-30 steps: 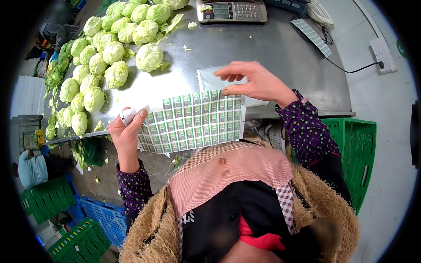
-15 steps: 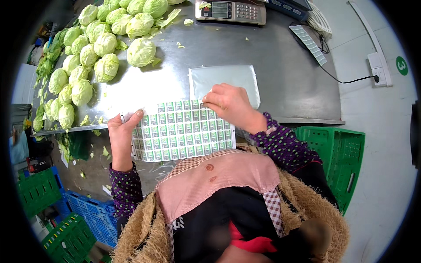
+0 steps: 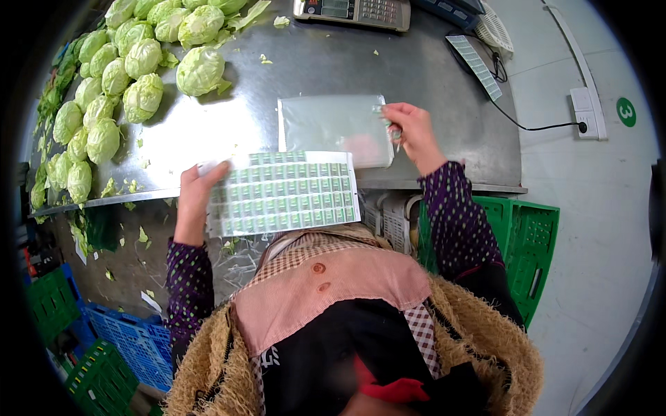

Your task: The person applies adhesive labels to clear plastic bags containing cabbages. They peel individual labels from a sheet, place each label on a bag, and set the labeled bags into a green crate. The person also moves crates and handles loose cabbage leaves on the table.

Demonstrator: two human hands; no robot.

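Pale wall [image 3: 569, 166] borders a grey metal table [image 3: 326, 66]. One label sheet [image 3: 284, 197] hangs by its near edge, long axis left to right, right end slightly higher. The left hand [image 3: 200, 193] grips its upper left corner; the right hand's [image 3: 411, 133] fingertips pinch small labels [image 3: 378, 109] over clear plastic [image 3: 326, 121]. One cabbage [image 3: 200, 71] sits apart from the heap [image 3: 142, 57].

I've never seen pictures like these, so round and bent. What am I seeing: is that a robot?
No robot here: a person works bare-handed. A camera worn on the head looks down, and its wide lens bends straight edges. The left hand holds a sheet of green-and-white labels. The right hand pinches small label-like pieces over the right edge of flat, clear plastic. On the metal table lie green cabbages, with a scale at the picture's top.
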